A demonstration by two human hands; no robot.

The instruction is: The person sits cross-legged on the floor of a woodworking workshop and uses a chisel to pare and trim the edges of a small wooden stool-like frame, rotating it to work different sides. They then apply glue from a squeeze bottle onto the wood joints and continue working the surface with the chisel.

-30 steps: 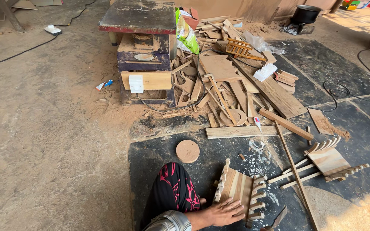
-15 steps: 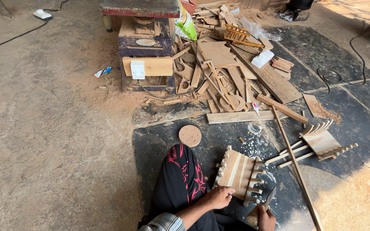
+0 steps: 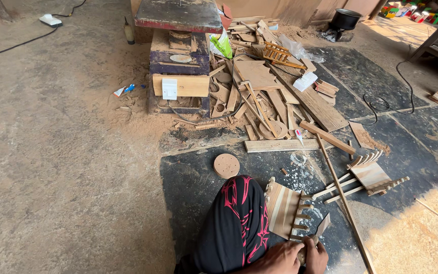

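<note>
Wooden rack (image 3: 284, 209) released; both hands (low) grip chisel (image 3: 320, 228).

Pegged wooden panel and a small flat-bladed tool, low on the dark floor mat.

The wooden panel (image 3: 284, 209) is a pale slatted board with short round pegs sticking out along two opposite edges; it lies flat on the black mat (image 3: 193, 177), tilted slightly, just beside the knee in black and red fabric. The flat-bladed tool (image 3: 322, 226) has a thin grey blade that points up and to the right, its tip close to the panel's lower right pegs. Its handle is hidden inside both hands, which meet at the bottom edge of the view: left hand (image 3: 279, 258), right hand (image 3: 316, 255).
</note>
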